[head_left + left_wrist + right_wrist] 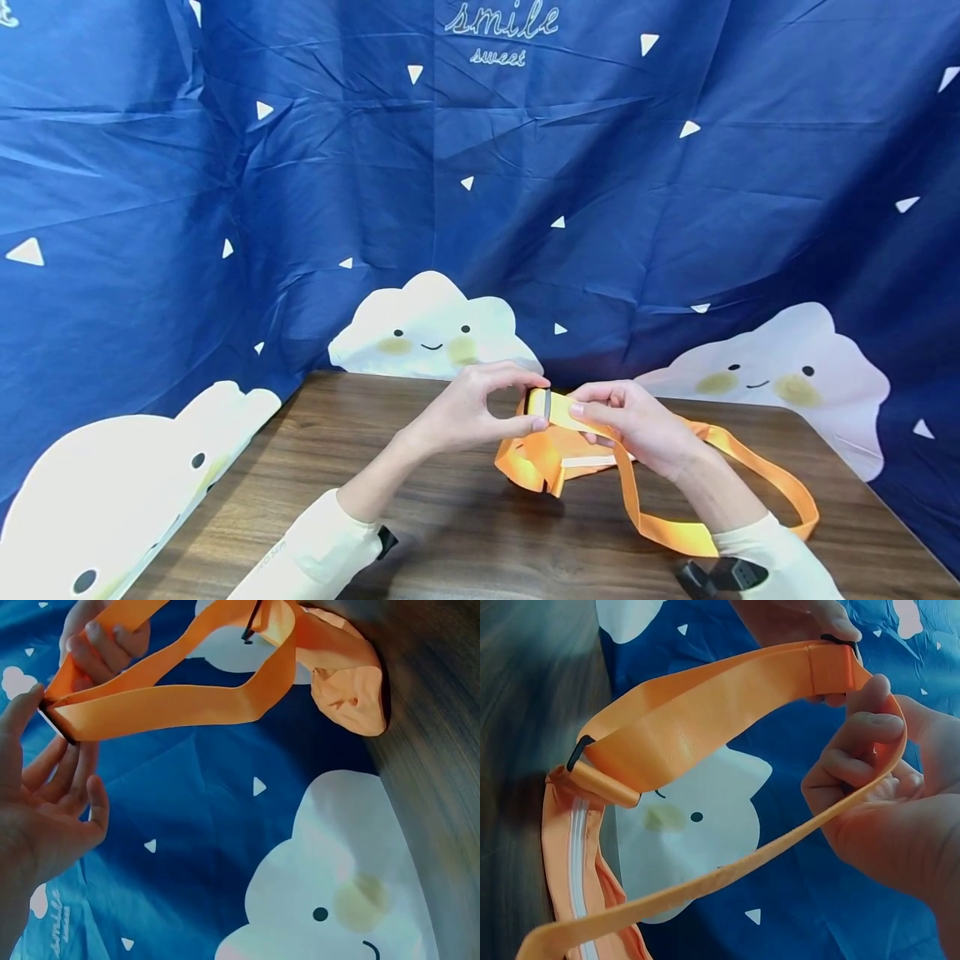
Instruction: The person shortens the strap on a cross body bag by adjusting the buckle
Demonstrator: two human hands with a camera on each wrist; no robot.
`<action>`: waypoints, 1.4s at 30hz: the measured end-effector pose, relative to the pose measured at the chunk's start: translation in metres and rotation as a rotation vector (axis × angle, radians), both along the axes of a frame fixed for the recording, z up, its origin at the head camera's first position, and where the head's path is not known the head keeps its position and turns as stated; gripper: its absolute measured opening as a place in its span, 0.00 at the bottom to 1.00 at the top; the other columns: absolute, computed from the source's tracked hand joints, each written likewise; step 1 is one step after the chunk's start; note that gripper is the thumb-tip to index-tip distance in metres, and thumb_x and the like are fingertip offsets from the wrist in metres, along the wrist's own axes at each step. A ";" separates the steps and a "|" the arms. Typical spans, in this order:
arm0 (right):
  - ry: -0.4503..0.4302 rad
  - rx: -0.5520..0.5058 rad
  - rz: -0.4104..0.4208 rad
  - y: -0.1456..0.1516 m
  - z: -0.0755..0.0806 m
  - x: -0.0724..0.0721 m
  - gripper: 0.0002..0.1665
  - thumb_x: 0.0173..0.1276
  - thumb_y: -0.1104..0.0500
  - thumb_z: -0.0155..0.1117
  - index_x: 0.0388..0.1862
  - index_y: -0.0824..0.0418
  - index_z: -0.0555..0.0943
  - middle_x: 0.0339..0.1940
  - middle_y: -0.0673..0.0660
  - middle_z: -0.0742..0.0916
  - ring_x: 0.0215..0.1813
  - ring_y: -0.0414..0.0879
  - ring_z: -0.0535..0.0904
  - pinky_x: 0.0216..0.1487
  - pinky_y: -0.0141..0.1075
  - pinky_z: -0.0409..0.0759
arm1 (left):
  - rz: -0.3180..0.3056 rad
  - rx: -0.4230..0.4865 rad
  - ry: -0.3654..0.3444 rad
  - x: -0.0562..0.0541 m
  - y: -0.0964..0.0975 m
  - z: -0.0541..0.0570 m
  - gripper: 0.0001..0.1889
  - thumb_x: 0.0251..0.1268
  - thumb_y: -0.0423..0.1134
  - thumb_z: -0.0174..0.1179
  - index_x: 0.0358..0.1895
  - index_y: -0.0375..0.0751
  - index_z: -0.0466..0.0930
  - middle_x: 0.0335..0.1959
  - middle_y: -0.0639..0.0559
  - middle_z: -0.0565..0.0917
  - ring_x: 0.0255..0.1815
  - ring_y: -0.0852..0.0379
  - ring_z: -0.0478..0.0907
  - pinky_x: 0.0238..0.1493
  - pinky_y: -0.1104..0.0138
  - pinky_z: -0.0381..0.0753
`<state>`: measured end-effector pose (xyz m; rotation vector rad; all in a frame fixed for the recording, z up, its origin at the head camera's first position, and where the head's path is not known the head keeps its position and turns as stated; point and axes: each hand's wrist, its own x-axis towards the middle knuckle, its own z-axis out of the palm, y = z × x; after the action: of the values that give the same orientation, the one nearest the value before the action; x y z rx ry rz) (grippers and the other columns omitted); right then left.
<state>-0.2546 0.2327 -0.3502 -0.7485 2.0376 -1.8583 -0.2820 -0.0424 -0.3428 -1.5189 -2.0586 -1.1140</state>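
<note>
An orange strap (670, 533) loops over the table and runs up between both hands. My left hand (480, 407) pinches a black strap slider (547, 405) between thumb and fingers; the webbing passes through it. Just right of the slider, my right hand (633, 421) pinches the strap between thumb and fingers. Below the hands lies an orange bag (562, 855) with a white zipper (577, 862), joined to the strap by a black ring (580, 752). In the left wrist view, the left hand (52, 802) grips the slider's edge, and the bag's crumpled end (349, 697) shows.
The brown wooden table (450, 533) carries the bag and the strap's loop, which reaches toward the right side. A blue curtain (480, 167) printed with white clouds and triangles hangs behind the table. Dark wrist bands (723, 577) sit on both pale sleeves.
</note>
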 end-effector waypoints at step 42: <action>0.034 0.072 -0.051 0.004 0.006 0.005 0.13 0.77 0.58 0.61 0.50 0.67 0.85 0.20 0.52 0.76 0.22 0.52 0.67 0.23 0.31 0.68 | 0.012 -0.044 0.177 -0.002 0.006 -0.002 0.22 0.59 0.46 0.76 0.54 0.41 0.85 0.47 0.56 0.85 0.49 0.64 0.77 0.56 0.72 0.75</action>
<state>-0.2492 0.2362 -0.3440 -0.7205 2.1514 -1.7999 -0.2836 -0.0365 -0.3450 -1.5635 -1.9816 -0.9007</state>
